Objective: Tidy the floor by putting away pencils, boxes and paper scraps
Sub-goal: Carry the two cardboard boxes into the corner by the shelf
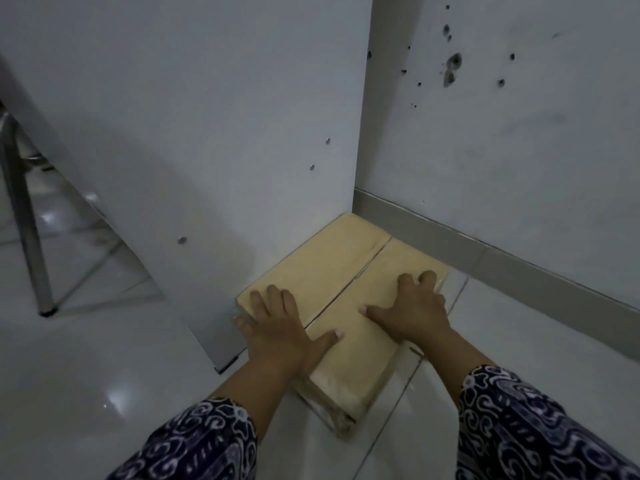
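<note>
A closed cardboard box (332,299) is pressed flat under both hands: the left hand (280,327) on its left flap, the right hand (414,310) on its right, fingers spread, on the tiled floor (86,375).

Box (325,292) top partly under both hands; metal leg (24,216) cut off at left edge.

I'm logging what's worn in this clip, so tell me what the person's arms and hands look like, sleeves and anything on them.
Both forearms wear loose sleeves of dark navy fabric printed with pale lilac and white swirls: the left sleeve and the right sleeve match. The cuffs end short of the wrists. The left hand and right hand are bare: no gloves, and no rings, watch or bracelet visible.
</note>
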